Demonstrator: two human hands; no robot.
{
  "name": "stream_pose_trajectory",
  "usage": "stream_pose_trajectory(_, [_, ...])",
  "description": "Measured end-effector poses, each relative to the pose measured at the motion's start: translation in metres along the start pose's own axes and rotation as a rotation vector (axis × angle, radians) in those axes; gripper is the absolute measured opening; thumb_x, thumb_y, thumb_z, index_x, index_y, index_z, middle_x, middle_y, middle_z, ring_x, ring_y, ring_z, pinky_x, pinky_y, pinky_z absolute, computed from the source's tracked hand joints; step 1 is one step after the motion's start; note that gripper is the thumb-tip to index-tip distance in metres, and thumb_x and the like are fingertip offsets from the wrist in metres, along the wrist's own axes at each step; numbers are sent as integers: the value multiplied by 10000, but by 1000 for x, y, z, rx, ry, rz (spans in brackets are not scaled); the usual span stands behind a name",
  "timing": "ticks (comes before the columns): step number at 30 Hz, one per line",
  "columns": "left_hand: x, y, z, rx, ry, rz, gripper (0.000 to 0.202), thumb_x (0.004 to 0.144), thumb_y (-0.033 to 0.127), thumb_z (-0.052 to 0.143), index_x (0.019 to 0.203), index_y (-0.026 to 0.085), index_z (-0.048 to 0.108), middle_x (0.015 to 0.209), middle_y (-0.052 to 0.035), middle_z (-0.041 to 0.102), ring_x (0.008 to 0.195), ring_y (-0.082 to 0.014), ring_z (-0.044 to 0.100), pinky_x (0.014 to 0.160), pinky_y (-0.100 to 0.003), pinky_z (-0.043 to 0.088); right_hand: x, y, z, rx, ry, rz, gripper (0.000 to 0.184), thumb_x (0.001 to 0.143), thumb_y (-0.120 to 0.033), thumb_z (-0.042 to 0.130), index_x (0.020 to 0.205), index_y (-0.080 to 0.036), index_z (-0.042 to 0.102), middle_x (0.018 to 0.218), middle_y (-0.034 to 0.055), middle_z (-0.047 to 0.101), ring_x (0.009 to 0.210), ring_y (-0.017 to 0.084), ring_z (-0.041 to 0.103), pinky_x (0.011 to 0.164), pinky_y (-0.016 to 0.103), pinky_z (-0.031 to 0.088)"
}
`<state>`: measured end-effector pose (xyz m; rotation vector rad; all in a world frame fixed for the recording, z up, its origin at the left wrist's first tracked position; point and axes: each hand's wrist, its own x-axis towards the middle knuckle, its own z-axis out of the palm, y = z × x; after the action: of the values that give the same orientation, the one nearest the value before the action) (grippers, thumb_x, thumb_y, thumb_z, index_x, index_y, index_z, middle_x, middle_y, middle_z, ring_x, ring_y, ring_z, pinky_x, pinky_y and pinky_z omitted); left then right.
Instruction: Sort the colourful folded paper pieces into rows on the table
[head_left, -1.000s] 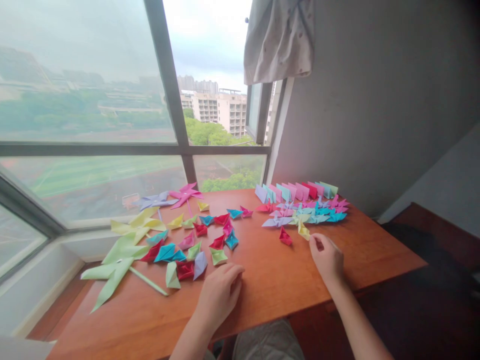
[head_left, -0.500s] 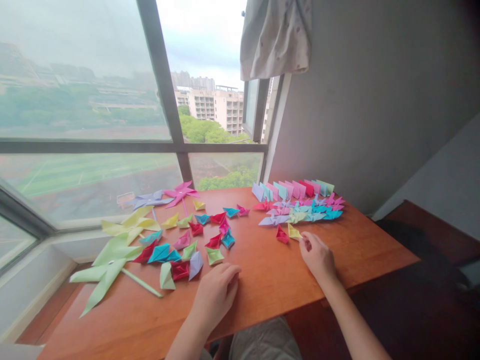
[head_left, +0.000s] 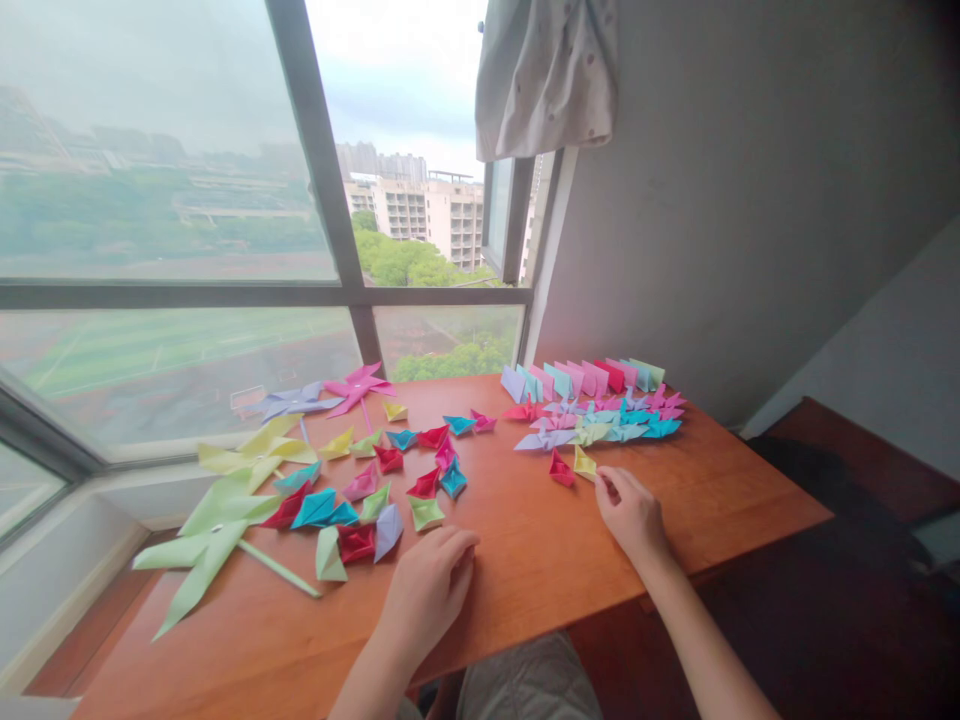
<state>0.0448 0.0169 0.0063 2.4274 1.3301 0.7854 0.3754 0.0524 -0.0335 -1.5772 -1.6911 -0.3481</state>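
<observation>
My left hand (head_left: 427, 590) rests on the wooden table (head_left: 525, 560), fingers curled loosely down, holding nothing, just right of a cluster of small folded paper pieces (head_left: 375, 490) in red, blue, green and purple. My right hand (head_left: 630, 510) lies on the table with fingers curled, its fingertips touching the edge of a small yellow folded piece (head_left: 584, 463). A red folded piece (head_left: 559, 468) sits beside it. Whether the right fingers pinch the yellow piece is unclear.
Large green paper pinwheels (head_left: 217, 520) lie at the table's left, with purple and pink ones (head_left: 330, 393) by the window. A row of folded coloured papers and cranes (head_left: 600, 400) lines the far right near the grey wall. A curtain (head_left: 547, 75) hangs above.
The view has shifted slightly right and down. My right hand moved a little left, to the yellow folded piece. My left hand has stayed put.
</observation>
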Motion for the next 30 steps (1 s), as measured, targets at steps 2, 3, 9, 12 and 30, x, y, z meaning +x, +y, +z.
stream_pose_trajectory(2, [0, -1, 1, -1, 4, -2, 215, 876, 131, 472, 949, 224, 652, 874, -50, 700, 810, -208, 663, 680, -285, 509, -1, -5, -2, 15, 13, -3, 231, 940, -302, 481, 930, -183, 679, 810, 62, 685, 674, 155, 629, 673, 259, 488])
stream_pose_trajectory(3, [0, -1, 1, -2, 7, -2, 216, 875, 129, 474, 951, 225, 652, 875, -48, 700, 811, -207, 663, 679, -284, 509, -1, -8, -3, 31, 6, -4, 229, 940, -304, 484, 935, -184, 679, 809, 60, 684, 664, 151, 624, 667, 257, 487])
stream_pose_trajectory(9, [0, -3, 2, -9, 13, 5, 224, 872, 123, 475, 964, 230, 650, 885, -46, 703, 809, -203, 662, 670, -281, 508, -2, -29, 2, 104, -130, 6, 245, 938, -338, 485, 1018, -194, 667, 770, 38, 663, 612, 140, 596, 606, 240, 479])
stream_pose_trajectory(12, [0, -2, 1, -9, 21, 7, 215, 870, 127, 481, 951, 230, 652, 878, -45, 704, 810, -204, 664, 664, -281, 509, 1, -35, 7, 69, -136, -6, 230, 929, -315, 483, 1011, -200, 664, 760, 35, 664, 628, 149, 607, 621, 249, 479])
stream_pose_trajectory(30, [1, -1, 0, -12, 11, 6, 212, 871, 138, 476, 949, 228, 652, 884, -52, 708, 822, -207, 671, 661, -279, 510, 2, -34, 14, 134, -108, -63, 236, 949, -248, 437, 931, -194, 667, 859, 67, 692, 746, 170, 651, 707, 271, 504])
